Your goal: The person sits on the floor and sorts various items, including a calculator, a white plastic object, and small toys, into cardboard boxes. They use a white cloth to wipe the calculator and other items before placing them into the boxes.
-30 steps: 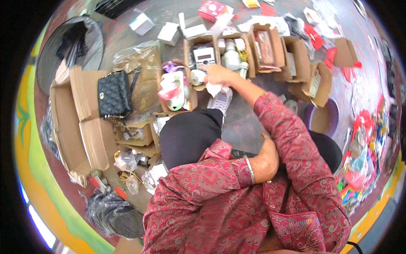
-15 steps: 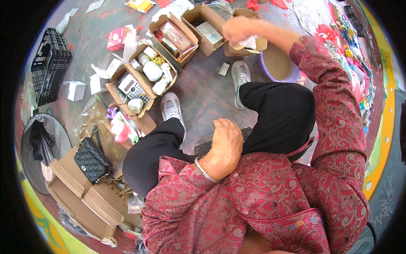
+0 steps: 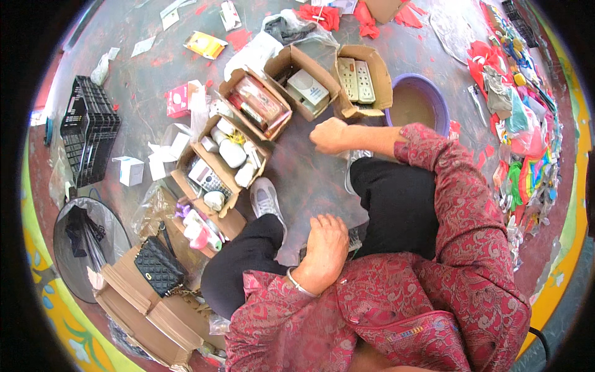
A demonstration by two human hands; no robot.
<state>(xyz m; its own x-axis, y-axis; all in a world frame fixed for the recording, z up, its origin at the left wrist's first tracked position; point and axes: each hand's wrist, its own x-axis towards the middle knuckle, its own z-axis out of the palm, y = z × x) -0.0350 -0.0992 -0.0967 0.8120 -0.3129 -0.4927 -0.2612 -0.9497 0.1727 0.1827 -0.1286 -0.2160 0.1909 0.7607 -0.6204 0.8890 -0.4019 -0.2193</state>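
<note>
Plainly, your bare right hand [image 3: 328, 135] is nearer: the two long, off-white power strips [image 3: 364, 84] sit beyond its curled fingers, slightly rightward, inside an open brown cardboard box [image 3: 380, 71], long axes pointing away from you. Whether it grips anything, I cannot tell; nor for your bare left hand [image 3: 327, 245], palm hidden.

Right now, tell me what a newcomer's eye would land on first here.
Probably the curved row of open cardboard boxes in the upper middle, its right-end box holding two pale power strips. The purple basin just right of that box would likely catch the eye next, then the heap of many-coloured scraps along the right side.
</note>
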